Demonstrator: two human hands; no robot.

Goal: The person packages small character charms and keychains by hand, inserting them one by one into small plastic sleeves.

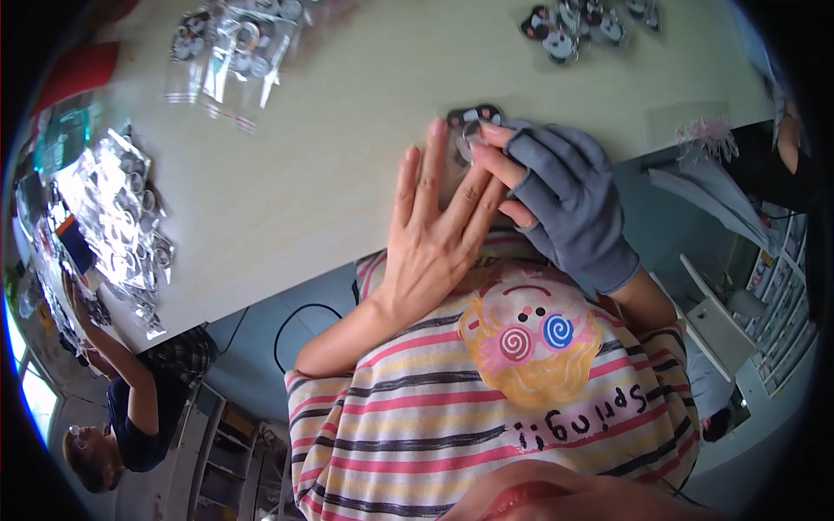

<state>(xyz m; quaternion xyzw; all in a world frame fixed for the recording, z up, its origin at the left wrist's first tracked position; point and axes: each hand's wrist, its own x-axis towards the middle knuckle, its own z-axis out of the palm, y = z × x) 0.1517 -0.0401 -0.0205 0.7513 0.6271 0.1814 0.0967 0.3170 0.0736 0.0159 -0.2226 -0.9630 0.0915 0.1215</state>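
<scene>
A panda keychain (474, 113) with black ears and a metal ring lies on the table in front of me, apparently in a small clear bag. Bare, with its fingers stretched out and spread, my left hand (443, 213) rests flat beside and partly over it. On my right hand (565, 191) is a grey fingerless glove. Its thumb is bent in, and its fingertips close at the keychain's metal ring. The keychain's lower part is hidden behind my fingers.
Bagged panda keychains (248, 43) lie at the far left, with more panda keychains (569, 26) at the far right. A shiny pile of bagged rings (126, 221) covers the left table edge. Another person (139, 399) works at left; someone's arm (789, 143) shows at right.
</scene>
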